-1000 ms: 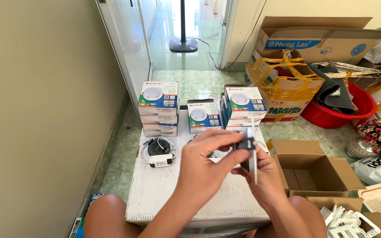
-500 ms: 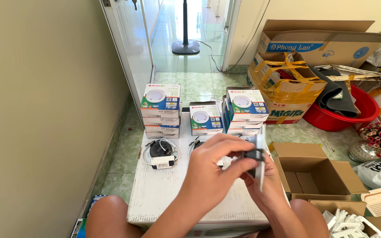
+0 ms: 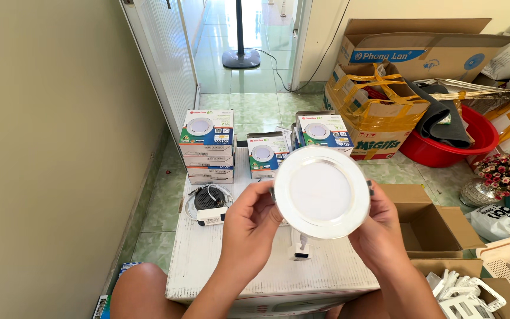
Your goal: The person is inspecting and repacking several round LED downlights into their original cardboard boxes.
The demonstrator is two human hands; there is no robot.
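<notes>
Above the white bench (image 3: 219, 272), both hands grip the round white downlight (image 3: 321, 192), left hand (image 3: 254, 221) at nine o'clock, right hand (image 3: 382, 227) at three; hold it by the rim, thumbs off the diffuser.

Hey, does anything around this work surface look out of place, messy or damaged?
Nothing looks damaged. Both hands, left hand and right hand, hold the round white light face-up. A loose black part with tangled white wires lies unboxed on the white surface, beside the neatly stacked boxes.
</notes>
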